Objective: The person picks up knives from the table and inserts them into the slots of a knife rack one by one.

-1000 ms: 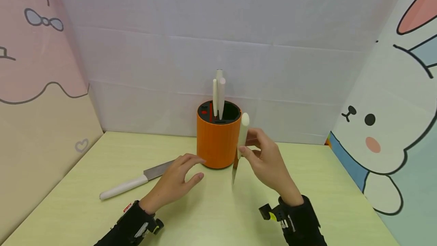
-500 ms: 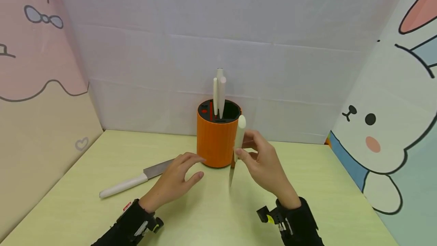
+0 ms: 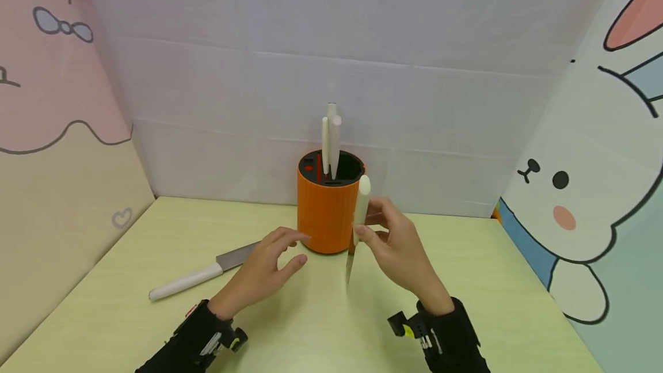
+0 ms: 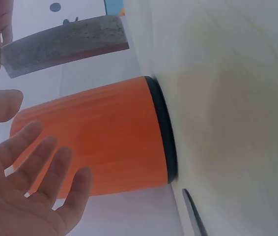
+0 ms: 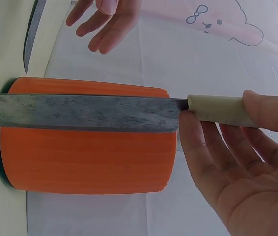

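My right hand pinches the pale handle of a kitchen knife between thumb and fingers. The knife stands upright, its broad grey blade pointing down in front of the right side of an orange round knife block. My left hand holds nothing, its fingers spread and relaxed near the block's lower left side. Behind that hand lies a second knife with a white handle, its blade tip hidden by the fingers in the head view.
Several white-handled knives stand in the block's black slotted top. The block rests towards the back of the pale table. A white sheet hangs behind, with cartoon-printed panels at both sides.
My right hand has shifted slightly left with the knife, then slowed almost to a stop. The left hand has barely moved; the block and the lying knife stay in place.
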Tool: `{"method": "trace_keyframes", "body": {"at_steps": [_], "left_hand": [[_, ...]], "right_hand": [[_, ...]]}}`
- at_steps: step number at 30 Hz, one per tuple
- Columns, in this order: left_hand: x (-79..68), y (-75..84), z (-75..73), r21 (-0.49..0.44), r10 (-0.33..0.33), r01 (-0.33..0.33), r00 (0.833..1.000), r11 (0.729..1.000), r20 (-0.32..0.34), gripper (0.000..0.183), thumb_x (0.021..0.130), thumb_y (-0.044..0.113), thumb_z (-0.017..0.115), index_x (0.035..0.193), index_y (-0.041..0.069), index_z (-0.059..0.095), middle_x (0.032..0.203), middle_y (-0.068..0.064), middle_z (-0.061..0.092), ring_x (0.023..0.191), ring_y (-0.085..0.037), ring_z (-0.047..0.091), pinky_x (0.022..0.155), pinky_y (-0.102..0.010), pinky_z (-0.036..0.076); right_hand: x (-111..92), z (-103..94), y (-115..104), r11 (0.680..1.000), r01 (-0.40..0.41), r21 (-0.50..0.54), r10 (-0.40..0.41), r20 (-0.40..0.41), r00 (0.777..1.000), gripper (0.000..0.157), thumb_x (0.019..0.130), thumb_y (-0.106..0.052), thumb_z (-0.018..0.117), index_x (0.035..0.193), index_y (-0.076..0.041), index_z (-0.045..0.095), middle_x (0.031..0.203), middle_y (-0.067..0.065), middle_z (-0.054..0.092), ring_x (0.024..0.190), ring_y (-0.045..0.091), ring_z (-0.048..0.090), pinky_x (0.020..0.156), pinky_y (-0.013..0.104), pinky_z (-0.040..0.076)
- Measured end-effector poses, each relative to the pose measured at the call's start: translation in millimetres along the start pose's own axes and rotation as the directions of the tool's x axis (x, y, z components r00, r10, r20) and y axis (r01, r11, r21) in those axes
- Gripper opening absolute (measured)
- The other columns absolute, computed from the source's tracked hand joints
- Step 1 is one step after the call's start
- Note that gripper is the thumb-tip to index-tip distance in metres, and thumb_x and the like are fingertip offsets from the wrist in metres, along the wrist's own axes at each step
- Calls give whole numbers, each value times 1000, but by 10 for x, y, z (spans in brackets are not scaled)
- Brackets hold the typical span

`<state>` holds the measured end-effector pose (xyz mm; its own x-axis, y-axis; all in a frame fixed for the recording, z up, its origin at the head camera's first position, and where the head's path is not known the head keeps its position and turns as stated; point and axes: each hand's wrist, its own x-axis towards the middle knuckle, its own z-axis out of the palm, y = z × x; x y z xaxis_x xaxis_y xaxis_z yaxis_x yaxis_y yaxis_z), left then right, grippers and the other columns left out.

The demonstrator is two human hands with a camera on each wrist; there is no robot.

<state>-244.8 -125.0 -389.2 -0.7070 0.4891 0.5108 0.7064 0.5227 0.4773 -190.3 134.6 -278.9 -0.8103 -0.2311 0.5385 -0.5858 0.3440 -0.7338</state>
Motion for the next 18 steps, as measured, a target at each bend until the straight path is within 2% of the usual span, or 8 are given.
{"method": "trace_keyframes", "body": {"at_steps": [2,6,12,18], "left_hand": [[32,10,-26,-18,3,-3,1000,1000,0,35,96,33,60,130,24,53,122,7,53,104,-9,48,82,-34,50],[139,46,-84,-56,22,-23,1000,998,-12,36,97,32,59,131,22,53,122,6,53,104,-11,50,84,-36,51],[415,168,-130,-98,78,-84,995,992,-58,37,97,34,58,128,15,55,122,-1,55,102,-18,52,83,-35,52],[687,357,-176,-193,119,-136,988,972,-93,35,97,31,58,130,18,54,121,-2,55,102,-16,52,85,-33,52]], "right_hand": [[0,-2,1,1000,-2,-4,2,0,1000,36,88,7,63,121,0,50,110,11,58,96,25,60,80,37,55],[4,-14,-1,1000,-5,-10,5,7,1000,35,89,6,62,121,0,50,111,14,58,96,25,60,80,38,55],[4,-27,4,1000,-7,-17,7,8,1000,36,89,6,62,122,0,49,113,15,58,97,25,60,80,38,55],[1,-5,30,1000,16,14,-16,16,1000,36,89,7,62,122,1,49,112,11,57,97,26,60,80,34,55]]}}
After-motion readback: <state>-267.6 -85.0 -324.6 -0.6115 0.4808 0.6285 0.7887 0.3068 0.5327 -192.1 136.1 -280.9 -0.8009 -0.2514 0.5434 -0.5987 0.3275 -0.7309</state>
